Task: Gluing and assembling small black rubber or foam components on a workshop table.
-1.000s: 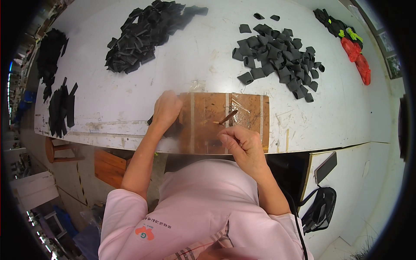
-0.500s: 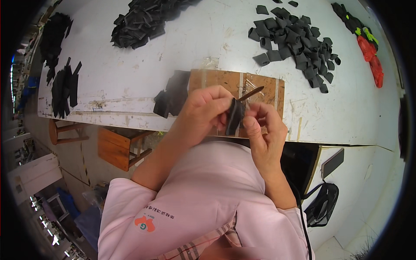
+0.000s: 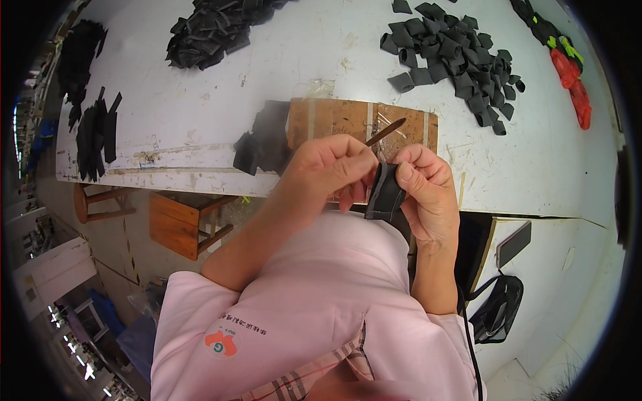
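A small strip of black fabric (image 3: 386,195), folded and with a pale stitched edge, hangs between my hands in front of my body. My right hand (image 3: 430,190) pinches its upper right corner between thumb and fingers. Against its upper left edge, my left hand (image 3: 332,164) has thumb and forefinger pressed together; what lies in that pinch is hidden. A brown pointed stick (image 3: 389,131) sticks out past the left hand's forefinger, its lower end out of sight. I cannot tell whether the left hand grips it. Below is a brown board (image 3: 334,120) with tape strips and clear film.
Flat black pieces (image 3: 267,137) lie left of the board. Heaps of black strips (image 3: 207,37) and short black fabric tubes (image 3: 461,57) cover the far table, with more strips (image 3: 99,137) at its left end. A wooden stool (image 3: 177,224) stands below; a black bag (image 3: 501,307) is at right.
The black fabric piece has moved right, and my right hand has closed on its corner. My left hand has shifted slightly right. The view has tilted a little.
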Tool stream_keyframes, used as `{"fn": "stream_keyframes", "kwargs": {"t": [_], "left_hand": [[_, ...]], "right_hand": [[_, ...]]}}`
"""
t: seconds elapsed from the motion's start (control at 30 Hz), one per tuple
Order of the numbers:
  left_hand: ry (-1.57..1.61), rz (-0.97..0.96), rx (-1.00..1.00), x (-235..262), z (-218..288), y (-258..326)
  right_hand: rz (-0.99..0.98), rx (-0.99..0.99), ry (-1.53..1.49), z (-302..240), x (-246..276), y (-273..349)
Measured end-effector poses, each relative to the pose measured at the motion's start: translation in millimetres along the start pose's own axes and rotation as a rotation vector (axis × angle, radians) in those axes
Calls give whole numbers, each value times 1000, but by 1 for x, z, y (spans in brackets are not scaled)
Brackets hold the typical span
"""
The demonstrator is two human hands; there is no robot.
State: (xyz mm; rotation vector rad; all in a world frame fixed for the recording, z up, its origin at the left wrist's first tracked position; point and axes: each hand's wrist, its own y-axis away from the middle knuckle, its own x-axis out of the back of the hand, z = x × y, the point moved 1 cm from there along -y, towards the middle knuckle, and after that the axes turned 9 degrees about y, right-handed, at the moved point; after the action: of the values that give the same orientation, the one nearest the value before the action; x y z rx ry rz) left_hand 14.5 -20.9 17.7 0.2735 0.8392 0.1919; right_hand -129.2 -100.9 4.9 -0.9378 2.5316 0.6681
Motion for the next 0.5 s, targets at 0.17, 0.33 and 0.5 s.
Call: {"fn": "stream_keyframes", "kwargs": {"t": [0.17,0.33,0.5], "left_hand": [[-223,-52,51,6,2,0],[-510,131,-127,6,-8,1],[-804,267,-550,-10,-19,-1]], "right_hand": [[-31,-16,100,-5,-1,-2],[309,377,910,0,-12,1],[263,690,1111,3,-23,8]]}}
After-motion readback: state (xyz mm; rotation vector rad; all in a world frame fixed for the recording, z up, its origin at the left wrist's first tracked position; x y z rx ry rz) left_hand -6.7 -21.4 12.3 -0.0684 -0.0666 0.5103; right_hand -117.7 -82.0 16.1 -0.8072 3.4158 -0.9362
